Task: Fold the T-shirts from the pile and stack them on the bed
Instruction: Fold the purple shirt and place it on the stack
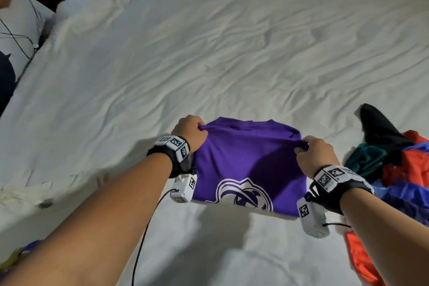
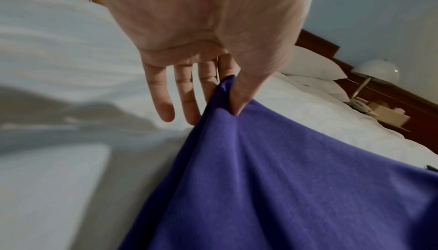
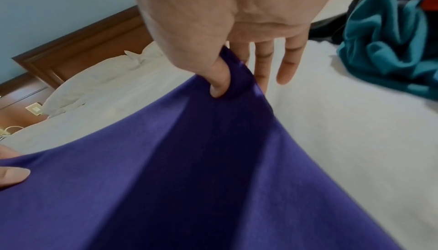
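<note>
A purple T-shirt [image 1: 248, 162] with a white round crest hangs above the white bed [image 1: 209, 53], stretched between both hands. My left hand [image 1: 191, 132] pinches its upper left corner between thumb and forefinger; in the left wrist view the other fingers [image 2: 163, 104] hang straight beside the purple cloth [image 2: 272, 179]. My right hand [image 1: 315, 153] pinches the upper right corner, thumb [image 3: 219, 83] pressed into the cloth [image 3: 189, 179]. The pile of unfolded T-shirts [image 1: 399, 165], black, teal, red and blue, lies at the right edge of the bed.
Pillows [image 2: 312, 64] and a dark wooden headboard [image 3: 78, 46] stand at the far end of the bed. A lamp [image 2: 377, 72] is on a bedside shelf. Another person [image 1: 14, 30] is at the left edge. A yellow and purple cloth [image 1: 21, 253] lies at the lower left.
</note>
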{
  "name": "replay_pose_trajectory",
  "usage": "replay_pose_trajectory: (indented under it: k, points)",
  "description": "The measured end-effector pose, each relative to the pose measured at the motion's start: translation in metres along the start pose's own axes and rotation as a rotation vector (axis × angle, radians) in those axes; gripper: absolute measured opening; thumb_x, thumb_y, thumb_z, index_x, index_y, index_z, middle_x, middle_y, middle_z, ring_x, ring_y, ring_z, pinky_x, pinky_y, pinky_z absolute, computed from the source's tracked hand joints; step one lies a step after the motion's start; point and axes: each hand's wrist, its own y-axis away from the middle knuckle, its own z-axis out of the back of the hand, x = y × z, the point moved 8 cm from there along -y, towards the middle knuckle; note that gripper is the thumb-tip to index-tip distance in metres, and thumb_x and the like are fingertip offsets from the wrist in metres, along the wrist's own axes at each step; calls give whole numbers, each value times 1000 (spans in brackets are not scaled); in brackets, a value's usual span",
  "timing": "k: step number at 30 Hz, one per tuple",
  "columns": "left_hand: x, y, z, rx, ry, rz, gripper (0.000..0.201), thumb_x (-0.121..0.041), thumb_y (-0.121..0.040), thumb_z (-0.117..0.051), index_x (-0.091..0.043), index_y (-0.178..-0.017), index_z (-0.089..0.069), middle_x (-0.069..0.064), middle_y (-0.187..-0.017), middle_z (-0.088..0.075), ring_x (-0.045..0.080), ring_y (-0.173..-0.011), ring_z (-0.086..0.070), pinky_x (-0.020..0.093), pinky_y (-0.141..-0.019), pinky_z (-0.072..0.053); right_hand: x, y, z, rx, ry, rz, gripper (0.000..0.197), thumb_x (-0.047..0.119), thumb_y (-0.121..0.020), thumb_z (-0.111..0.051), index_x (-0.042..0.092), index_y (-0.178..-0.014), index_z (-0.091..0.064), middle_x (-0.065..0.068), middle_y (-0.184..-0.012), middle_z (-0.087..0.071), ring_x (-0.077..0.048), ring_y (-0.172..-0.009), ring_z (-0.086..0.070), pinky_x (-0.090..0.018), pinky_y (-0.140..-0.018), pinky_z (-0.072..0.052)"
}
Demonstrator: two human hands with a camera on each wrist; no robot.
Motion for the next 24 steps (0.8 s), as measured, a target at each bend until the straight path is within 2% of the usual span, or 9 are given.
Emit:
replay_pose_trajectory:
  k: [3,8,11,14,15,17,19,21,24]
  points:
    - [7,-21,-14,-32,56,23,10,-22,-84,-71,-24,-93,-76,2,-95,-75,28,-94,-68,37,-87,-55,-4,-22,-12,-48,-100,-44,25,20,-96,-59,16,-120,-64,-18,-115,-67,-40,-107,-60,-39,-90,-48]
    - [14,-52,-23,-101,126,33,11,-17,-86,-69,-18,-95,-76,2,-86,-71,29,-89,-68,32,-81,-53,-4,-57,-18,-125,-172,-56,19,21,-97,-60,15,-114,-65,-18,-108,-67,-41,-102,-60,-47,-94,-49]
    - [14,-63,-24,-97,115,62,15,-18,-90,-65,-15,-101,-74,6,-96,-73,30,-93,-66,31,-80,-50,-2,-71,-19,-148,-209,-62,20,22,-98,-59,16,-116,-65,-15,-111,-65,-41,-106,-58,-50,-98,-46]
    - [8,-49,-22,-175,-87,125,28,-23,-94,-57,-17,-122,-61,11,-126,-61,33,-118,-54,44,-94,-47,10,-63,-14,-295,-175,48,30,26,-100,-57,17,-128,-58,-14,-131,-54,-38,-122,-46,-51,-103,-38]
    - [-1,-37,-24,-223,-196,100,39,-25,-94,-57,-17,-132,-53,13,-137,-51,35,-129,-44,50,-101,-42,18,-51,-16,-341,-142,114,36,28,-100,-57,16,-133,-53,-12,-138,-48,-37,-126,-41,-51,-106,-33]
    - [-32,1,-43,-260,-332,-80,59,-31,-94,-58,-17,-148,-39,18,-153,-34,40,-144,-29,59,-111,-33,41,-18,-34,-342,-42,297,43,33,-101,-51,16,-140,-47,-10,-150,-41,-34,-135,-34,-49,-113,-23]
    - [-55,34,-89,-128,-443,-298,66,-39,-100,-49,-20,-158,-26,20,-166,-17,41,-154,-13,63,-119,-20,59,9,-75,-206,120,443,52,40,-103,-39,17,-150,-41,-10,-163,-30,-31,-150,-21,-47,-121,-13]
    - [-50,47,-129,-3,-536,-400,66,-47,-105,-33,-26,-163,-11,14,-171,-1,36,-157,-2,64,-122,-9,58,19,-113,-75,249,469,60,47,-105,-23,23,-160,-25,-7,-170,-10,-27,-157,-2,-48,-126,-3]
    - [-30,32,-136,-40,-536,-422,68,-59,-103,-25,-35,-163,-4,9,-171,3,33,-157,-4,62,-123,-7,41,8,-125,-71,301,427,63,57,-103,-13,37,-162,-4,-2,-170,8,-26,-156,10,-47,-126,6]
